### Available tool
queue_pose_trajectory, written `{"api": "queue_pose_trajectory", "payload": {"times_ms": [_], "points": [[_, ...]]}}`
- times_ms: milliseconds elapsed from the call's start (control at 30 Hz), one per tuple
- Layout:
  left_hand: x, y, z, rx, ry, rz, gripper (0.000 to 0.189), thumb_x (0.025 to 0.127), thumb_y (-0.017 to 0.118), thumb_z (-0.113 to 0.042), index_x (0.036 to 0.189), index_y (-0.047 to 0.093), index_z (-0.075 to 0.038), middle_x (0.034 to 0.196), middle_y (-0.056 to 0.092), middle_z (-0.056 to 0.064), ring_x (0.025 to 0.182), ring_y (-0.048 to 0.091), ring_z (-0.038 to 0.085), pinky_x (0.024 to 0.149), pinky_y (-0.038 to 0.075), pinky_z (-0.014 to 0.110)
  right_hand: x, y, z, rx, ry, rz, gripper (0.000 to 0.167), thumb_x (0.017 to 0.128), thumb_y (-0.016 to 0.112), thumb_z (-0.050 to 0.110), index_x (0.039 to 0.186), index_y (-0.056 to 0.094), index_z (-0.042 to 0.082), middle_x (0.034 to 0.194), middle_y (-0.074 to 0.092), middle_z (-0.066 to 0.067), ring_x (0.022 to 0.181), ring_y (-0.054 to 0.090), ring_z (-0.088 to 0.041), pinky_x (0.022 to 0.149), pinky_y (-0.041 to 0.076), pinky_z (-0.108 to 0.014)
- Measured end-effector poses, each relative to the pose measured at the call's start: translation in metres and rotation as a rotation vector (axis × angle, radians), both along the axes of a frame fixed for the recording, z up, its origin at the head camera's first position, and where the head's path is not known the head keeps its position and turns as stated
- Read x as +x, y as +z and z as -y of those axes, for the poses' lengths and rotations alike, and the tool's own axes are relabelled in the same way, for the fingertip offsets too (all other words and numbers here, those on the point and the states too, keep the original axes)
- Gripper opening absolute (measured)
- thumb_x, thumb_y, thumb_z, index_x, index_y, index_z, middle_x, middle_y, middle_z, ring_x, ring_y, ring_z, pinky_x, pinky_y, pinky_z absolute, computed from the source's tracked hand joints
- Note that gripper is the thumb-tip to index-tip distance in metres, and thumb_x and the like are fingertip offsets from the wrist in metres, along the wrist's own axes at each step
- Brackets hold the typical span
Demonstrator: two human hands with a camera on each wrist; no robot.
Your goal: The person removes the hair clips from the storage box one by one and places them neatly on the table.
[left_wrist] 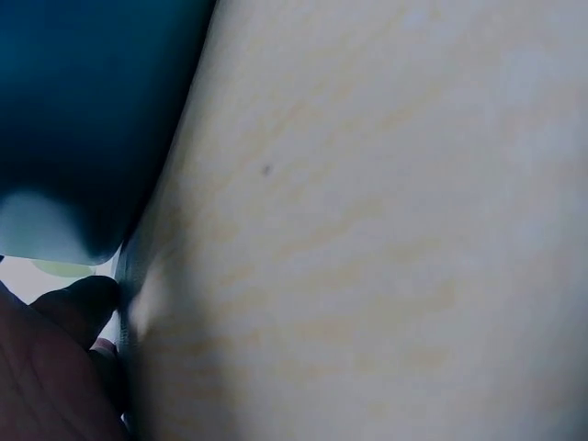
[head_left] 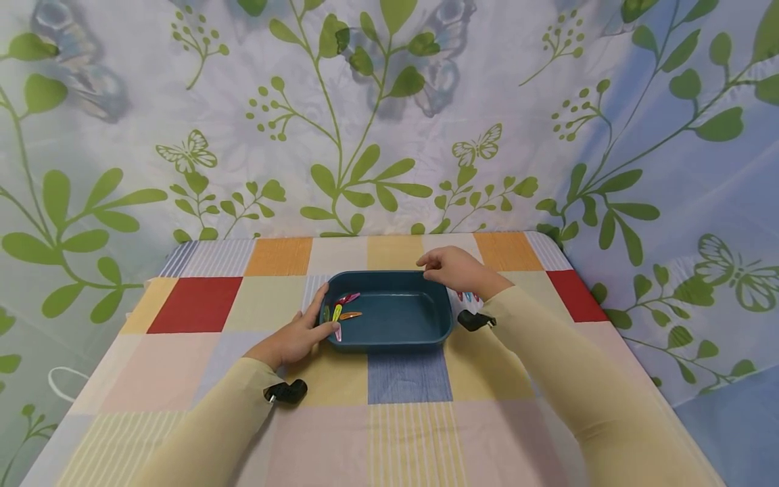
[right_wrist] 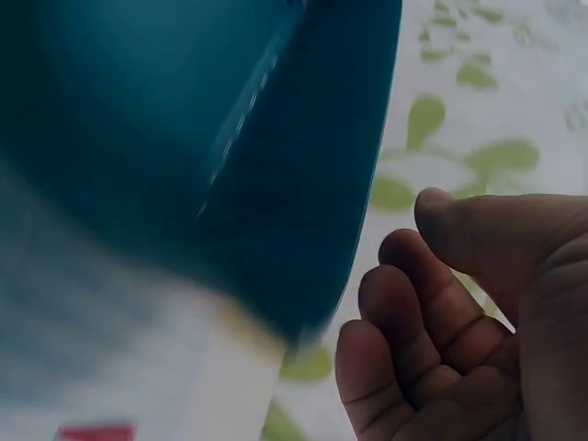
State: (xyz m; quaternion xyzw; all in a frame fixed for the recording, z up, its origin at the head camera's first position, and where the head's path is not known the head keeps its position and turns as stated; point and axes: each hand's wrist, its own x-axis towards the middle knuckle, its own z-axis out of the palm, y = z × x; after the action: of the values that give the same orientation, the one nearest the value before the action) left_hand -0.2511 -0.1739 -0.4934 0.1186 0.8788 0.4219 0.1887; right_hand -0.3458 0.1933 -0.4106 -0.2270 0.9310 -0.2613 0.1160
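A dark blue-green rectangular tray [head_left: 389, 346] sits mid-table in the head view. Inside its left end lie several colourful hair clips [head_left: 337, 311], pink, yellow-green and orange among them. My left hand [head_left: 293, 341] holds the tray's left side, thumb over the rim and fingers along the outside; the left wrist view catches just part of this hand [left_wrist: 46, 367] below the tray wall [left_wrist: 92, 119]. Over the far right corner hovers my right hand [head_left: 456, 268], fingers loosely bent. In the right wrist view nothing shows between its thumb and fingers [right_wrist: 390, 312], close beside the tray wall [right_wrist: 322, 184].
More small clips [head_left: 468, 296] lie right of the tray, partly hidden by the right wrist. A patchwork cloth [head_left: 410, 375] covers the table. Behind it hangs a leaf-print curtain [head_left: 389, 135]. A white cord loop [head_left: 61, 385] shows at the table's left edge.
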Motion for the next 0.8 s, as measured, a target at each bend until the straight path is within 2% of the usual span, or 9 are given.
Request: {"api": "queue_pose_trajectory", "payload": {"times_ms": [133, 400, 533, 800], "points": [[0.000, 0.000, 0.001, -0.012, -0.002, -0.010, 0.088, 0.108, 0.052, -0.048, 0.168, -0.013, -0.040, 0.179, 0.008, 0.011, 0.160, -0.005, 0.055, 0.127, -0.008, 0.071, -0.002, 0.001, 0.033, 0.025, 0.101, 0.000, 0.036, 0.106, 0.063, 0.015, 0.141, 0.068, 0.008, 0.132, 0.074, -0.009, 0.112, 0.071, -0.024, 0.096, 0.057, -0.043], [-0.001, 0.000, 0.001, -0.015, 0.015, 0.004, 0.087, 0.108, 0.052, -0.050, 0.168, -0.011, -0.042, 0.177, 0.015, 0.014, 0.158, -0.011, 0.059, 0.125, -0.005, 0.075, -0.003, -0.005, 0.088, 0.112, 0.250, -0.018, 0.034, 0.104, 0.066, 0.015, 0.137, 0.072, 0.013, 0.114, 0.076, -0.003, 0.100, 0.068, -0.017, 0.093, 0.057, -0.037], [-0.001, -0.001, 0.001, -0.010, 0.011, 0.007, 0.087, 0.108, 0.051, -0.050, 0.168, -0.012, -0.040, 0.177, 0.016, 0.015, 0.157, -0.011, 0.060, 0.125, -0.005, 0.075, -0.003, -0.010, 0.105, 0.151, 0.298, 0.015, 0.035, 0.104, 0.067, 0.014, 0.139, 0.070, 0.013, 0.114, 0.075, -0.002, 0.100, 0.067, -0.015, 0.093, 0.056, -0.034], [0.001, -0.002, 0.000, -0.017, 0.036, 0.030, 0.086, 0.107, 0.051, -0.054, 0.167, -0.011, -0.046, 0.175, 0.021, 0.017, 0.157, -0.012, 0.061, 0.122, 0.001, 0.080, -0.006, -0.024, 0.122, 0.167, 0.370, 0.032, 0.035, 0.102, 0.069, 0.011, 0.137, 0.072, 0.014, 0.123, 0.077, -0.005, 0.113, 0.070, -0.018, 0.101, 0.057, -0.037]]}}
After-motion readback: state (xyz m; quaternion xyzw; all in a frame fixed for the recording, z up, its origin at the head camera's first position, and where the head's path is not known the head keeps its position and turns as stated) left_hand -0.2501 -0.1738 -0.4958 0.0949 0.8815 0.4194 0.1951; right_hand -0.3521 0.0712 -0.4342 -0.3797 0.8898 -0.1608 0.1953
